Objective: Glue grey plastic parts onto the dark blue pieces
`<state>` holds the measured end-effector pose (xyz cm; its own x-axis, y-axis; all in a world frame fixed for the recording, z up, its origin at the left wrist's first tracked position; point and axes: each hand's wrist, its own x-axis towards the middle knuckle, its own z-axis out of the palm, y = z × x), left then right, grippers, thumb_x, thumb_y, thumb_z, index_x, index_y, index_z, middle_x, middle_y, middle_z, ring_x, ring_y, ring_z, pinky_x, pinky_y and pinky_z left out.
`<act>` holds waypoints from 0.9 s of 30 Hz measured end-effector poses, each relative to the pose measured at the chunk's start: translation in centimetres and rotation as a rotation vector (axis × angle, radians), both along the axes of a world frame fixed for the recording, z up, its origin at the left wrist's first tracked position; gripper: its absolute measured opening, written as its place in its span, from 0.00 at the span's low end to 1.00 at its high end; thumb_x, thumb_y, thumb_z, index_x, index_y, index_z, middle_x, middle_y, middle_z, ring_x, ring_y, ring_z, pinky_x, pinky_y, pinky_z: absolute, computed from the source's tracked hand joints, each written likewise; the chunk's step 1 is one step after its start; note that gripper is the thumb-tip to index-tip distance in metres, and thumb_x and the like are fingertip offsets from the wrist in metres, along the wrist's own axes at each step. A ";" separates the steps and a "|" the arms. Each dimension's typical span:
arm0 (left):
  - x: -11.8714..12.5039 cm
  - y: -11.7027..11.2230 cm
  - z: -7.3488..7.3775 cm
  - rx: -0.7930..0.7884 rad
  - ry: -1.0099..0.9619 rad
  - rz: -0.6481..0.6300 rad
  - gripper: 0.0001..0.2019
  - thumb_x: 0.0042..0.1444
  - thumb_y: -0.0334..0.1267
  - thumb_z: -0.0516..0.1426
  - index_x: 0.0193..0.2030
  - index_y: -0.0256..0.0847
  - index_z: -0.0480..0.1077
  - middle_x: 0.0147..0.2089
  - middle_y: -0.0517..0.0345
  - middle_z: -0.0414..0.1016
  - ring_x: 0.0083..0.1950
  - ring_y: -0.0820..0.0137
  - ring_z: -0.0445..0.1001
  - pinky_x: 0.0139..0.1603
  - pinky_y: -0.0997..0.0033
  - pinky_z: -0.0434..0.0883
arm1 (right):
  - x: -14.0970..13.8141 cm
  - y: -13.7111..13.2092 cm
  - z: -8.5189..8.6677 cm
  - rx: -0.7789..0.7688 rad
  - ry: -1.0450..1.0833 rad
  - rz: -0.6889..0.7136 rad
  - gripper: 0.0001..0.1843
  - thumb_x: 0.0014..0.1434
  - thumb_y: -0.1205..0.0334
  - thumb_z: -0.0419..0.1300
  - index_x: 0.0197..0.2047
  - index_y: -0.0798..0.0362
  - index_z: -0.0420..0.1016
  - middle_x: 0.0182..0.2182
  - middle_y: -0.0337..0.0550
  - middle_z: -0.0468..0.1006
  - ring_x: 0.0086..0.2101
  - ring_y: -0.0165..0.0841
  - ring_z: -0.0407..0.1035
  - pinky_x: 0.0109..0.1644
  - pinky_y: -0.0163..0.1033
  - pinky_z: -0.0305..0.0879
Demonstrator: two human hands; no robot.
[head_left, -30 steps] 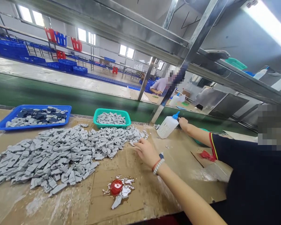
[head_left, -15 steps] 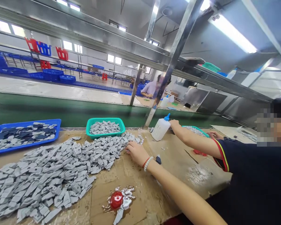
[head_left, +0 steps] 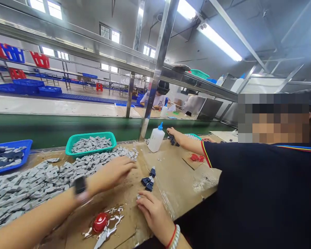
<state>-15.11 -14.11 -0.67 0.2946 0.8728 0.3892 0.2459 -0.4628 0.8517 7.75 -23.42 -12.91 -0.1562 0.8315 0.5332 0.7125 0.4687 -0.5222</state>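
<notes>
My left hand (head_left: 116, 173), wearing a dark watch, hovers at the right end of a heap of small light grey plastic pieces (head_left: 49, 178). Its fingers are stretched out and I see nothing in them. Near the table's front edge, my right hand (head_left: 154, 211) pinches a grey plastic piece (head_left: 138, 196), mostly hidden by the fingers. Just beyond it lie several dark blue pieces (head_left: 148, 181) with light grey parts among them. A red round cap (head_left: 100, 222) sits in a wet, glossy puddle, with one grey piece (head_left: 101, 238) lying against it.
A green basket (head_left: 68, 148) of grey pieces and a blue tray (head_left: 28, 148) of mixed pieces stand behind the heap. A white bottle with a blue tip (head_left: 156, 140) stands by a metal post (head_left: 145, 126). A co-worker's arm (head_left: 188, 141) reaches across at right.
My right hand has drawn back from the heap toward the front edge. My left hand has come into view over the heap. The view has swung right, showing more dark pieces and the co-worker.
</notes>
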 end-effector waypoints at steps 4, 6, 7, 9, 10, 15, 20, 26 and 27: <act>8.6 0.4 -0.8 0.079 0.149 -0.187 0.12 0.65 0.43 0.56 0.50 0.39 0.71 0.50 0.50 0.74 0.45 0.66 0.75 0.46 0.61 0.76 | 0.4 -1.7 -1.3 0.015 0.053 -0.116 0.14 0.60 0.76 0.54 0.42 0.53 0.77 0.44 0.51 0.80 0.43 0.40 0.77 0.48 0.44 0.75; 11.7 0.7 -0.9 0.105 0.211 -0.260 0.11 0.65 0.42 0.55 0.50 0.40 0.71 0.51 0.50 0.73 0.46 0.66 0.75 0.47 0.62 0.75 | 0.3 -1.9 -1.3 -0.006 0.042 -0.168 0.14 0.57 0.77 0.56 0.40 0.53 0.78 0.44 0.51 0.80 0.43 0.41 0.77 0.47 0.45 0.75; 12.9 1.1 -0.9 0.114 0.242 -0.291 0.11 0.65 0.42 0.55 0.50 0.40 0.71 0.52 0.50 0.73 0.46 0.66 0.75 0.47 0.62 0.75 | 0.3 -1.8 -1.2 -0.023 0.032 -0.184 0.14 0.56 0.78 0.57 0.39 0.53 0.79 0.44 0.51 0.80 0.41 0.42 0.78 0.46 0.45 0.76; 14.4 2.1 -0.8 0.124 0.305 -0.341 0.11 0.65 0.42 0.56 0.51 0.40 0.70 0.52 0.50 0.73 0.47 0.66 0.74 0.47 0.61 0.75 | 0.4 -1.7 -0.9 -0.064 0.012 -0.181 0.12 0.55 0.78 0.60 0.35 0.53 0.80 0.41 0.50 0.82 0.39 0.41 0.78 0.44 0.44 0.76; 14.8 2.8 -0.8 0.125 0.338 -0.360 0.11 0.65 0.42 0.56 0.50 0.40 0.70 0.52 0.51 0.73 0.47 0.65 0.74 0.47 0.62 0.75 | 0.5 -1.6 -0.7 -0.080 0.004 -0.172 0.12 0.55 0.79 0.60 0.36 0.53 0.80 0.38 0.49 0.82 0.38 0.41 0.78 0.43 0.43 0.76; 12.2 5.9 -0.4 0.128 0.503 -0.416 0.10 0.60 0.41 0.60 0.43 0.35 0.71 0.42 0.55 0.74 0.43 0.66 0.74 0.46 0.59 0.73 | 0.0 -1.3 0.4 -0.169 0.172 -0.109 0.13 0.54 0.79 0.63 0.40 0.55 0.81 0.36 0.49 0.84 0.37 0.41 0.78 0.42 0.42 0.75; 2.7 1.8 0.4 0.066 0.462 -0.232 0.12 0.65 0.47 0.52 0.48 0.41 0.63 0.41 0.58 0.69 0.40 0.68 0.68 0.44 0.67 0.66 | -2.8 -1.7 1.0 -0.268 0.366 0.082 0.09 0.54 0.74 0.66 0.38 0.53 0.83 0.36 0.45 0.84 0.37 0.37 0.78 0.43 0.38 0.74; -7.1 -8.8 -2.6 -0.427 0.259 0.233 0.22 0.52 0.58 0.60 0.48 0.51 0.65 0.38 0.66 0.72 0.39 0.68 0.70 0.42 0.77 0.67 | -4.5 -2.2 0.2 -0.195 0.195 0.093 0.07 0.58 0.73 0.63 0.39 0.57 0.81 0.32 0.47 0.81 0.33 0.38 0.74 0.36 0.40 0.72; -7.9 -10.3 -3.6 -0.521 0.196 0.333 0.23 0.49 0.59 0.62 0.47 0.53 0.66 0.38 0.67 0.73 0.40 0.68 0.70 0.42 0.78 0.68 | -4.7 -2.2 0.0 -0.169 0.165 0.096 0.06 0.59 0.72 0.63 0.38 0.57 0.81 0.31 0.47 0.81 0.33 0.38 0.73 0.36 0.41 0.72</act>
